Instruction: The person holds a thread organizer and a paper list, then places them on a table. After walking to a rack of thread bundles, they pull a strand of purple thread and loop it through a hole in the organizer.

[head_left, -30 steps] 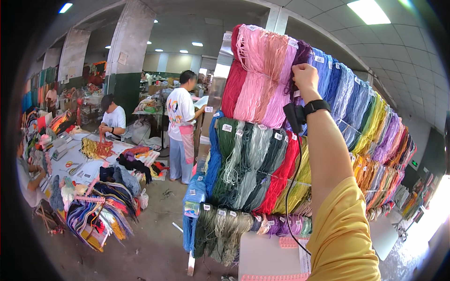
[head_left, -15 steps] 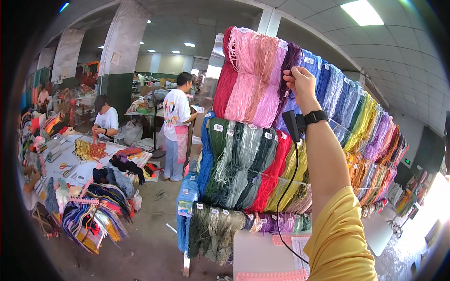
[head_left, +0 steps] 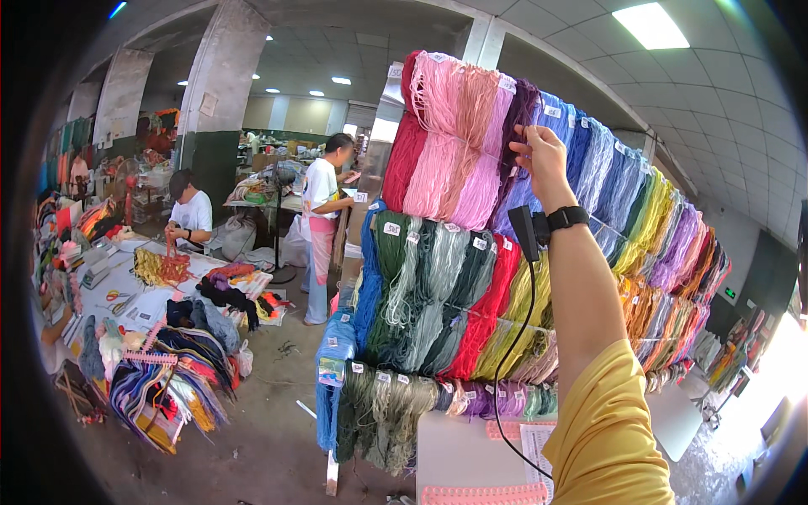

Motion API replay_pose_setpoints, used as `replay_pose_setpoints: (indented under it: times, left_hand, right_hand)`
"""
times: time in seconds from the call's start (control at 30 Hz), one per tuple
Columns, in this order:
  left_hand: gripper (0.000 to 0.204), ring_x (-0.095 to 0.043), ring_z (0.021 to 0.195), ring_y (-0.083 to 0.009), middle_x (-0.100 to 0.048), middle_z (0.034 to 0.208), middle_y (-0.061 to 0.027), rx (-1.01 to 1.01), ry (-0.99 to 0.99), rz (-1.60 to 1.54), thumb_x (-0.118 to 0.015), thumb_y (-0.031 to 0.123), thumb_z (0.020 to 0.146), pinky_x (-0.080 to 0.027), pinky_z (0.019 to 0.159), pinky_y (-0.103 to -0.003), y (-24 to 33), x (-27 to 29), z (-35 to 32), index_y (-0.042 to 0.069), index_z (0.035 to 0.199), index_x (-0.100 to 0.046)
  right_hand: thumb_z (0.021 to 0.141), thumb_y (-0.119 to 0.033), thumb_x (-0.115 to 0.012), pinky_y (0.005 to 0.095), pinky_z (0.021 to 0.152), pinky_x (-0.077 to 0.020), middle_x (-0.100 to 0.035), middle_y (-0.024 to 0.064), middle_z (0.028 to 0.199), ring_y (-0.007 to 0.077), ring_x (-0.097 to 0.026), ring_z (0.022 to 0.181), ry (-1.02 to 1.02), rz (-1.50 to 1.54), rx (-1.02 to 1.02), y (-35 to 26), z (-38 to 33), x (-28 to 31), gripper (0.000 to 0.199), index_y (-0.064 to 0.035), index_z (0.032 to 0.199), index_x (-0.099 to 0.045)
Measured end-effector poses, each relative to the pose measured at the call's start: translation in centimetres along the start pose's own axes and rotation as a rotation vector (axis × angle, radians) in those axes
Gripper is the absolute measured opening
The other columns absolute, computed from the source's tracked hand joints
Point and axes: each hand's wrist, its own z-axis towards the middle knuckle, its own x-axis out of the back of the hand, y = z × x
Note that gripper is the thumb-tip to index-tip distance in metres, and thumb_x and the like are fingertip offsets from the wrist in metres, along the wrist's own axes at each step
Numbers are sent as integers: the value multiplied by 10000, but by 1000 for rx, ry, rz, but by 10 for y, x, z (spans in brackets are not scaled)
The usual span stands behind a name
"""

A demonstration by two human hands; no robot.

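My right hand (head_left: 541, 160) is raised to the top row of a yarn rack. Its curled fingers hold strands at the edge of a dark purple yarn hank (head_left: 523, 109), beside blue hanks (head_left: 557, 139). Part of the grip is hidden by the hand itself. On that wrist sit a black watch (head_left: 568, 217) and a small black device (head_left: 523, 231) with a cable (head_left: 532, 316) hanging down. Left of the purple hank hang pink yarn (head_left: 436, 126) and mauve yarn (head_left: 491, 164). My left hand is out of view.
Lower rows hold green yarn (head_left: 391, 278), red yarn (head_left: 484, 316) and olive yarn (head_left: 358, 421). Below stands a pale table (head_left: 459, 454) with pink notched strips (head_left: 480, 495). At left, one person (head_left: 198, 215) sits at a yarn-covered table (head_left: 109, 282); another person (head_left: 320, 189) stands nearby.
My right hand has dropped slightly along the dark purple yarn, its fingers a little looser. The standing person has turned toward the shelf on the right, with a hand raised.
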Motion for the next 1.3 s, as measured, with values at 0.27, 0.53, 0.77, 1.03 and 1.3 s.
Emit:
replay_pose_setpoints:
  times: [0.27,0.53,0.77,1.03,1.3]
  left_hand:
    - [328,-587,754,-345,-611,897,-146,-7,-24,-35,-519,309,815,-481,636,-418,2,2,-11,108,1074,-524]
    - [328,-593,694,-333,-612,883,-137,-130,31,56,-518,293,821,-480,588,-393,6,-2,5,98,1085,-529]
    - [309,-600,684,-315,-615,910,-110,-121,-6,47,-525,293,819,-484,581,-389,-3,-13,10,111,1068,-546]
    - [288,-603,716,-310,-623,858,-131,-48,5,-25,-566,274,797,-489,601,-374,13,-2,0,96,1023,-568]
    - [297,-599,689,-318,-622,834,-134,-44,-2,-1,-572,267,792,-486,579,-382,12,-2,2,93,1033,-556]
  right_hand:
    - [838,-162,-525,200,445,-393,-554,27,675,74,-460,489,32,-79,52,-5,-9,1,141,-34,802,-572]
    - [826,-168,-509,239,456,-410,-608,93,621,130,-522,485,-167,-324,273,3,16,28,193,5,782,-581]
    - [866,-150,-450,221,461,-430,-638,122,782,146,-611,577,-84,-201,41,4,1,21,177,7,902,-524]
    - [889,-189,-427,223,486,-432,-634,118,801,136,-605,598,-116,-155,-37,-8,-13,12,179,-25,922,-490]
    - [900,-199,-406,224,456,-424,-623,116,780,133,-571,531,-95,-85,-92,-1,-10,11,181,-35,932,-477]
